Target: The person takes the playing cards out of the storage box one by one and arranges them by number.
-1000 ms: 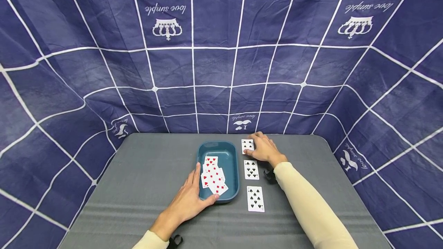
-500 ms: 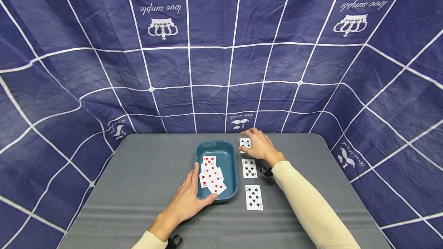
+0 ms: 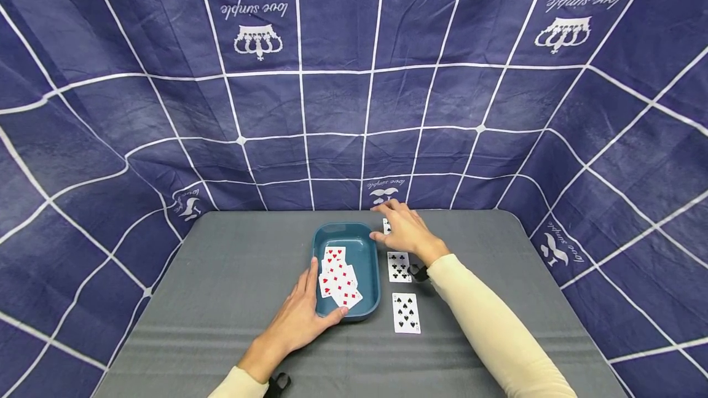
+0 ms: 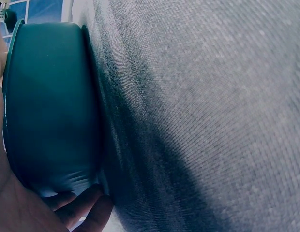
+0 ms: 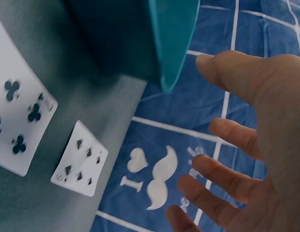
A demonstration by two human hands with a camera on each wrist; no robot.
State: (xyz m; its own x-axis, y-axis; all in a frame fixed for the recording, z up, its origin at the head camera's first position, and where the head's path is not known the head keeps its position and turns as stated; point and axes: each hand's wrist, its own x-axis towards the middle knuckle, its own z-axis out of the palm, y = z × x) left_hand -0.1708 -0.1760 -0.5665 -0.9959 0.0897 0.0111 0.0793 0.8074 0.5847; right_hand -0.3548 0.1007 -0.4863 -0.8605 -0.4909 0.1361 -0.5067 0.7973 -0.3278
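Observation:
A blue-green tray [image 3: 374,300] holds several overlapping red playing cards [image 3: 338,278], hearts and diamonds. My left hand [image 3: 295,318] grips its near left corner, thumb at the near rim and fingers along the outer wall. To the right of the tray, a clubs card [image 3: 398,266] and a spades card [image 3: 406,313] lie face up. My right hand [image 3: 406,229] hovers with spread, slightly bent fingers and holds nothing. Below it, a far spades card [image 5: 80,159] lies on the table, mostly covered by the hand in the head view but whole in the right wrist view.
A grey cloth covers the table [image 3: 249,250]. Blue curtains [image 3: 337,103] with white grid lines rise behind its back edge and along both sides. Black straps show at both wrists.
My right hand has moved left from the far spades card towards the tray's far right rim, now covering more of that card. The left hand, the tray and the cards look unmoved.

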